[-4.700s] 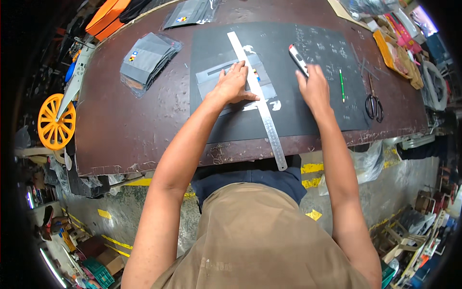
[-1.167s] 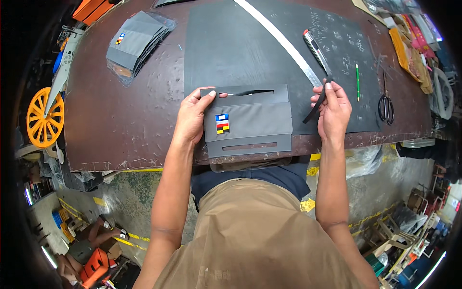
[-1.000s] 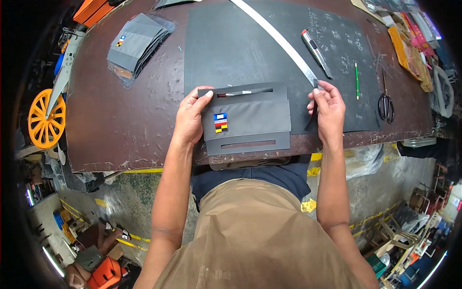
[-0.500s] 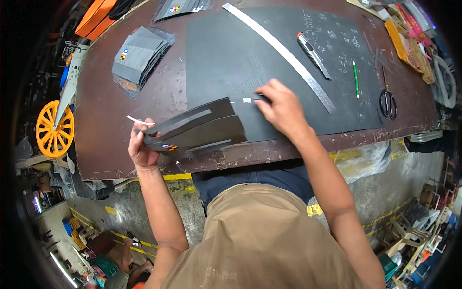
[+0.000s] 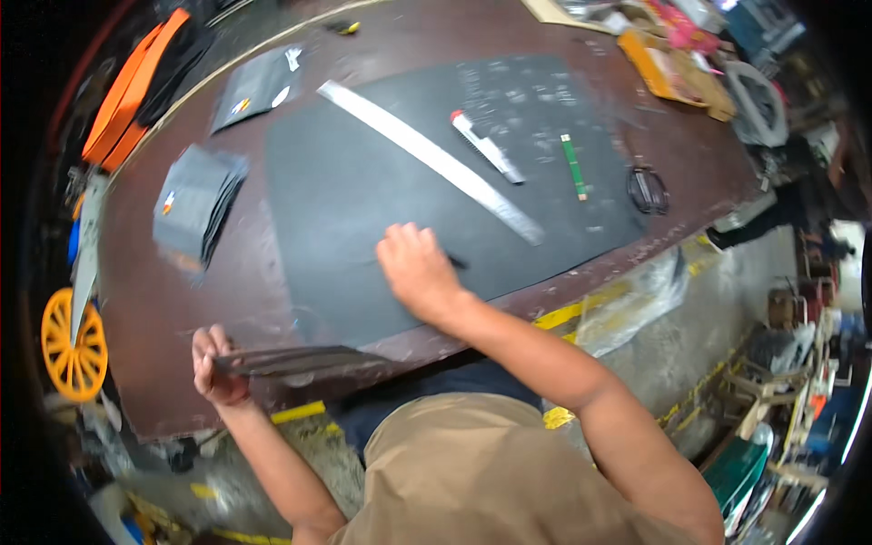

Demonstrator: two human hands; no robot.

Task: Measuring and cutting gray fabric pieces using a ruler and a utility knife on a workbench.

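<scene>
The left hand (image 5: 216, 368) pinches a flat grey fabric piece (image 5: 295, 361) edge-on at the table's near edge. The right hand (image 5: 420, 269) rests knuckles-up, fingers curled, on the black mat (image 5: 363, 191); whether it grips anything cannot be told. A metal ruler (image 5: 431, 159) lies beyond.

The person wears a plain khaki-tan top that fills the near edge of the view, with dark blue trousers showing just beyond it. Both forearms are bare, no sleeves reaching them. The left hand (image 5: 216, 365) and right hand (image 5: 416, 270) carry no gloves, rings or watch.
</scene>
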